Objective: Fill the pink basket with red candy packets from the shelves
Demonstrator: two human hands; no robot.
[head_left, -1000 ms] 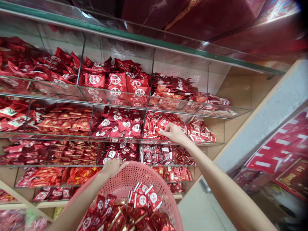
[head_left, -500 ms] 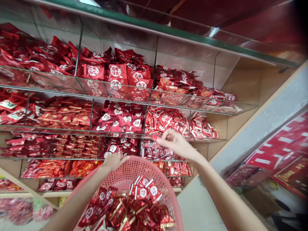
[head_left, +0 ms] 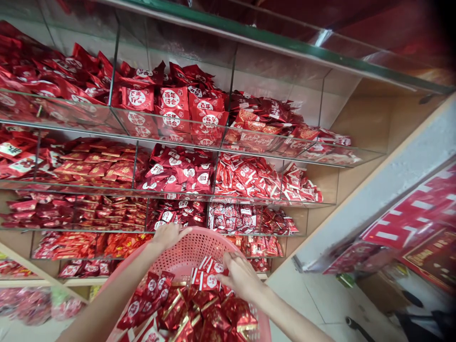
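A pink perforated plastic basket point(head_left: 199, 242) stands in front of me with several red, gold and white wrapped packets inside. My left hand point(head_left: 169, 237) is closed over the basket's back left rim. Inside the right part of the basket is my right hand point(head_left: 238, 275), its fingers curled and pinched at a group of small red-and-white packets point(head_left: 210, 282). Part of these packets is hidden behind the fingers. Below them lie shiny red packets with gold ends point(head_left: 178, 306), and at the left dark red packets with white round labels point(head_left: 142, 301).
Tiered shelves with clear glass fronts point(head_left: 171, 192) hold red packets sorted by dividers. A thick glass edge point(head_left: 249, 33) runs overhead. To the right are a pale wall panel point(head_left: 359, 209), red printed sheets point(head_left: 402, 213) and a tiled floor point(head_left: 320, 294).
My right hand has come down from in front of the middle shelves, a small red thing at its fingertips, into the basket. My left hand has stayed on the rim.
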